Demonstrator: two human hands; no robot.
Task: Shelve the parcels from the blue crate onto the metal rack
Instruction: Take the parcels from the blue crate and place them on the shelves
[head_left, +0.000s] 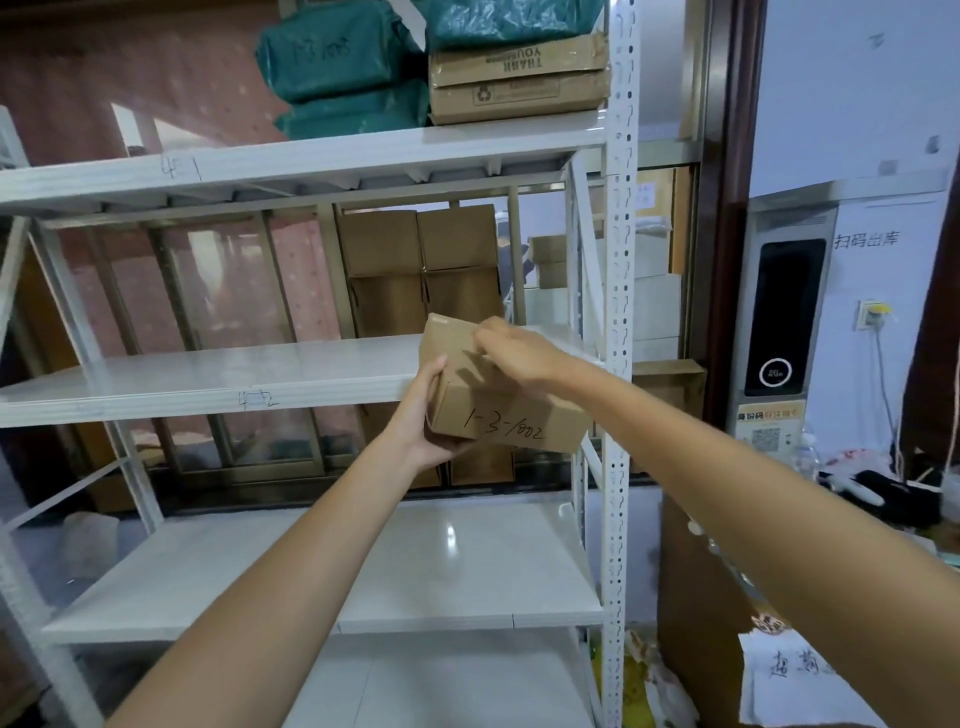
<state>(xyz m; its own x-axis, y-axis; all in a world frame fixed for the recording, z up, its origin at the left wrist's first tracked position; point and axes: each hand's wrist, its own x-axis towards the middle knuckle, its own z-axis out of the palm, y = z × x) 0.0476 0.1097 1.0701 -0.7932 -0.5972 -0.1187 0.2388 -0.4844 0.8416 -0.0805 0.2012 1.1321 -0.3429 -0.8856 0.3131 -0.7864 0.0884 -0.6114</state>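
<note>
A small brown cardboard parcel (511, 415) with "1-3-1002" handwritten upside down on its near face is held at the front right corner of the white metal rack's middle shelf (208, 374). My left hand (428, 415) grips its lower left side from underneath. My right hand (511, 348) lies over its top. The parcel is tilted, its far end over the shelf edge. The blue crate is not in view.
The top shelf (311, 156) carries green plastic-wrapped parcels (337, 57) and stacked flat cartons (519, 78). The perforated rack post (618, 312) stands just right of the parcel. Brown boxes (421, 270) show behind the rack. A lower shelf (260, 571) lies below. A scanner kiosk (784, 317) stands right.
</note>
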